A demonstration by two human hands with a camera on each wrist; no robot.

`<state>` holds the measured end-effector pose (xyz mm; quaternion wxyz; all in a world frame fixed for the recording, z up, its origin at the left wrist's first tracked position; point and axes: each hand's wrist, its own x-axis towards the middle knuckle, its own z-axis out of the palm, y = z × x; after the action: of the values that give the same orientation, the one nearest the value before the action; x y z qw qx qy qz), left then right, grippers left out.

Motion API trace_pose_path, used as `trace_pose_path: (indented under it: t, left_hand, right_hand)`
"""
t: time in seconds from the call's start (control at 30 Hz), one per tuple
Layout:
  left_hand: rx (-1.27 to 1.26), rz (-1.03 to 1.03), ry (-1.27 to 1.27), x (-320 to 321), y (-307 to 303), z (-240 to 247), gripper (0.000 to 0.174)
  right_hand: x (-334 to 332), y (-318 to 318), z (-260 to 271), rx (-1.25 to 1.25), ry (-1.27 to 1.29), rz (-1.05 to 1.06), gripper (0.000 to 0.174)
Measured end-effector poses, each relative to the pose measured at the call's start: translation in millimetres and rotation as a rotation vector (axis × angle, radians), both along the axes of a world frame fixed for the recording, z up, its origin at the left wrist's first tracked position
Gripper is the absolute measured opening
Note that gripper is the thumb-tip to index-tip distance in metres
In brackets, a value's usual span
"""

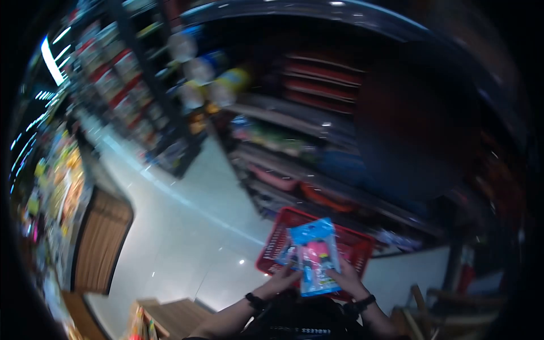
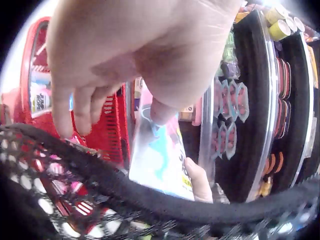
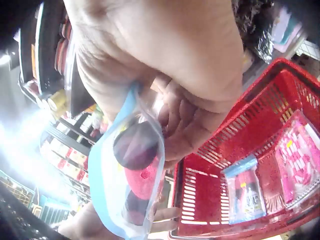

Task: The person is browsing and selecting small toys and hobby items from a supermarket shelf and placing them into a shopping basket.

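Across the bottom of the left wrist view, black mesh (image 2: 170, 207) is being shown closest. Just past it, a clear packet (image 1: 318, 249) with blue ends and pink contents is being grasped at its sides by the left hand (image 1: 281, 279) and the right hand (image 1: 347, 280). It is being held above a red basket (image 1: 289, 215), where two other packets (image 3: 245, 192) are being contained. Farther off, stocked shelves (image 1: 396, 212) are being blurred.
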<state>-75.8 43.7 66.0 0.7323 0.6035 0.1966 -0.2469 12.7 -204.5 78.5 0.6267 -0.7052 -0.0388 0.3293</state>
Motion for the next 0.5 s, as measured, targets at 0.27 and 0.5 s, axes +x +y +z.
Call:
trace_pose_path:
  t: [0.27, 0.5]
  left_hand:
    - [-0.198, -0.194, -0.143, 23.2, -69.4, 51.0, 0.048]
    - [-0.183, -0.287, -0.328, 38.0, -144.4, 96.9, 0.053]
  right_hand:
    - [-25.8, -68.4, 76.1, -0.058, -0.158, -0.134, 0.047]
    - [-38.4, -139.8, 99.9, -0.053, -0.307, -0.343, 0.042]
